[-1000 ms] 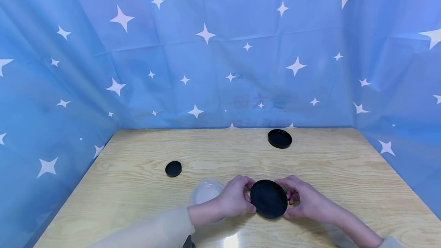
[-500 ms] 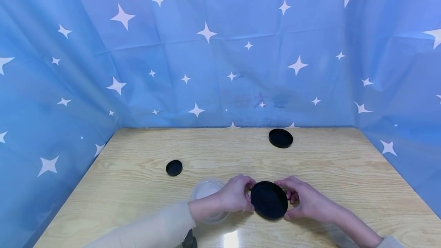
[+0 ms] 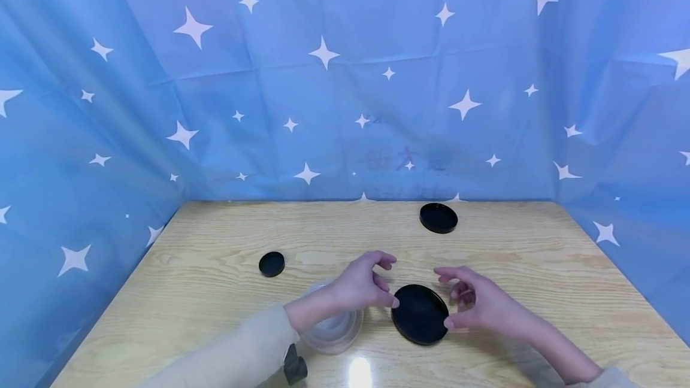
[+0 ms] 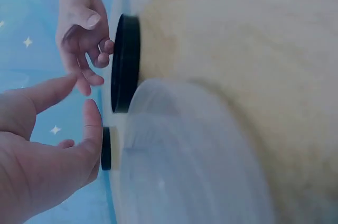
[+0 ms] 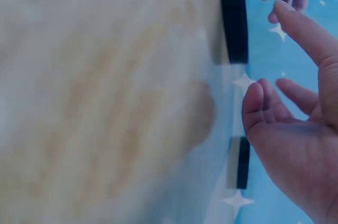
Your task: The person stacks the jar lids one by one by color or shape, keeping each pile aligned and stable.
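A round black lid (image 3: 420, 315) lies on the table with its shallow rim facing up. My left hand (image 3: 362, 286) hovers at its left, thumb and fingers spread apart and holding nothing. On the other side, my right hand (image 3: 477, 303) is likewise raised, fingers loosely bent, thumb tip overlapping the lid's edge in the head view. In the left wrist view the lid (image 4: 127, 63) stands between the right hand and a clear round plastic container (image 4: 185, 155). That container (image 3: 336, 334) sits under my left wrist, partly hidden by it.
Toward the back right of the wooden table (image 3: 215, 304) lies another black lid (image 3: 438, 218). A smaller black lid (image 3: 272, 264) is left of the container. A blue star-patterned curtain (image 3: 323, 106) closes off the back and sides.
Both hands have let go of the black lid and lifted upward and slightly away from the person. The lid stays in place on the table, and more of the clear container now shows.
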{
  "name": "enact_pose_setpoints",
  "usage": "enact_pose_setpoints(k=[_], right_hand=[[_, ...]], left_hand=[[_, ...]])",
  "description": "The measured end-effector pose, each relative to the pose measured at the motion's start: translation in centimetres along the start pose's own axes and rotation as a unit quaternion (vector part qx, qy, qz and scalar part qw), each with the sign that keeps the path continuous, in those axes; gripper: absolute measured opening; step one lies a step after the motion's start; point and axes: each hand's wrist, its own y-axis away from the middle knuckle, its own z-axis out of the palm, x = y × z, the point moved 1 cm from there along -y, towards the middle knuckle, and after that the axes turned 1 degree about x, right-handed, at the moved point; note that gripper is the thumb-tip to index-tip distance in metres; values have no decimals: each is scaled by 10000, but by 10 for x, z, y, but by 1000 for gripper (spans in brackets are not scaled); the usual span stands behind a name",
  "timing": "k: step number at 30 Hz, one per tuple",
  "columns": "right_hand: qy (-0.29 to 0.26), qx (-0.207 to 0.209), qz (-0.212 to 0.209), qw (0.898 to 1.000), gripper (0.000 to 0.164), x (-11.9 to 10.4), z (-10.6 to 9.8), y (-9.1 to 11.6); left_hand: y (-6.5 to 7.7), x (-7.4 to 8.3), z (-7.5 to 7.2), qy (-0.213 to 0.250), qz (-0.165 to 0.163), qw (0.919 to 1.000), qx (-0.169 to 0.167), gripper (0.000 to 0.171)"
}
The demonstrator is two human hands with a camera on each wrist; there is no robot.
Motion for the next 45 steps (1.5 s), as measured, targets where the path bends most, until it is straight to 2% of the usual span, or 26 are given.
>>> enact_pose_setpoints(k=[5, 15, 22, 27, 31, 34, 39, 45], right_hand=[[-192, 398, -109, 9990, 77, -2, -12, -6], [80, 860, 193, 9961, 73, 0, -44, -24], [148, 1136, 499, 9922, 74, 13, -61, -38], [189, 1155, 711, 9906, 76, 28, -68, -47], [294, 1236, 901, 9878, 79, 39, -75, -54], [387, 1243, 1075, 9856, 82, 47, -80, -60], [430, 1277, 1187, 9837, 91, 54, -88, -71], [424, 1334, 1175, 9832, 95, 58, -95, -82]], left_hand=[[-11, 3, -6, 261, 61, 9996, 60, 72], [-46, 14, -11, 387, 186, 9991, 73, 75], [-72, 20, -1, 820, 167, 9961, 270, 74], [-95, 24, 10, 790, 184, 9959, 410, 75], [-115, 30, 12, 771, 143, 9957, 490, 80], [-130, 31, 9, 862, 95, 9946, 565, 82], [-151, 26, -5, 1034, 282, 9913, 767, 85], [-165, 17, -16, 1032, 397, 9912, 732, 89]])
